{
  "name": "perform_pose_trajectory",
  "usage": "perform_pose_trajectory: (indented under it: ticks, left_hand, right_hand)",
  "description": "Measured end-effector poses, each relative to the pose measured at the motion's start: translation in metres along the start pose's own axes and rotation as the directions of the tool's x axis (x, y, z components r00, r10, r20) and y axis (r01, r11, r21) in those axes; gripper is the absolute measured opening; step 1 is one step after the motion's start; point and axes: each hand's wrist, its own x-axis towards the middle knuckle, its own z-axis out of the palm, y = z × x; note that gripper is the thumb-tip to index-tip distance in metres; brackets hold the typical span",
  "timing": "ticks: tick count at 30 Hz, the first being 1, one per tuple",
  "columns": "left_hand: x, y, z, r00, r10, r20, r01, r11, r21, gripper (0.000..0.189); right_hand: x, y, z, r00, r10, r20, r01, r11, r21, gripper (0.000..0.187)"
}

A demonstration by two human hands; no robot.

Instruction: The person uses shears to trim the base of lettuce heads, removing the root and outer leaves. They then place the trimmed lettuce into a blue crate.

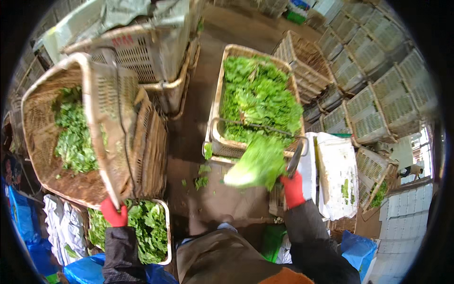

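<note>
Red gloves cover both hands. My left hand (114,212) grips the rim of a tilted plastic crate (95,120), which has a heap of loose green leaves (72,142) inside. On the right, my right hand (293,190) holds a knife (295,159), its blade pointing up. Touching or close beside that hand is a blurred head of lettuce (257,163); whether the fingers hold it too is unclear. Just beyond stands a crate (230,145) full of leafy lettuce (262,96), with a wire handle across its near end. Another crate of lettuce (150,230) sits below my left hand.
Stacked crates (149,53) stand at the upper left, and more crates (369,110) line the right. A white foam box lid or board (337,174) lies right of my right hand. Leaf scraps (202,181) are on the floor. A person (413,171) is far off at right.
</note>
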Motion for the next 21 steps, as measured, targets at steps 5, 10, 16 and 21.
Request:
perform_pose_trajectory:
  ticks: [5, 10, 16, 21]
  left_hand:
    - [0.031, 0.020, 0.008, 0.991, 0.048, 0.122, -0.039, 0.997, -0.071, 0.044]
    - [0.035, 0.026, 0.004, 0.983, 0.045, 0.175, -0.023, 0.992, -0.125, 0.054]
    - [0.028, 0.023, -0.003, 0.989, 0.031, 0.147, -0.017, 0.995, -0.094, 0.060]
    - [0.024, 0.021, -0.004, 0.974, -0.025, 0.226, 0.038, 0.998, -0.051, 0.059]
  right_hand:
    - [0.072, -0.076, 0.035, 0.951, -0.280, -0.129, 0.283, 0.959, 0.002, 0.064]
    - [0.024, -0.057, 0.067, 0.994, -0.106, 0.026, 0.106, 0.994, -0.013, 0.056]
    - [0.023, -0.027, 0.093, 0.931, -0.204, 0.303, 0.341, 0.784, -0.519, 0.049]
    - [0.150, -0.016, 0.136, 0.844, -0.344, 0.412, 0.537, 0.555, -0.635, 0.046]
